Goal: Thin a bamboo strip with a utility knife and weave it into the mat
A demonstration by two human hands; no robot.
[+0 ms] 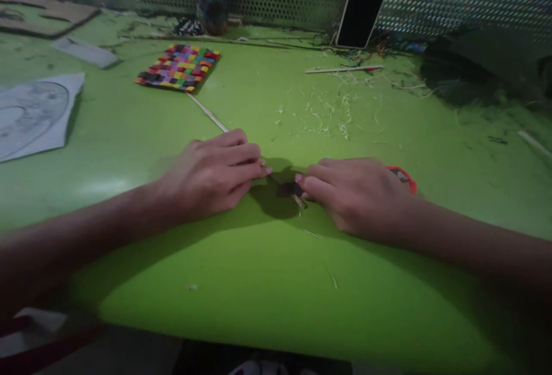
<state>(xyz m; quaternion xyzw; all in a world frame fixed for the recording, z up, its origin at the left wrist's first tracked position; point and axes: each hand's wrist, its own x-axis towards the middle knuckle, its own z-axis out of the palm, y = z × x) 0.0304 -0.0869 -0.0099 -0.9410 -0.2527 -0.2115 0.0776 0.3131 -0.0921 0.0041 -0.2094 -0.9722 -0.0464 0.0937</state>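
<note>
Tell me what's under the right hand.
Beyond the right hand, a red-edged object peeks out; toward the left hand, a dark flat piece shows. The right hand covers whatever lies between; whether these connect cannot be seen.

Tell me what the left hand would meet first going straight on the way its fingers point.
Most likely the right hand, or the dark piece it holds, across a small gap; depth is unclear, so which comes first is uncertain.

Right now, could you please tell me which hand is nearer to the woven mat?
Left. The left hand is on the near side of the woven mat, slightly to its right; the right hand is also on the near side, but much farther right.
</note>
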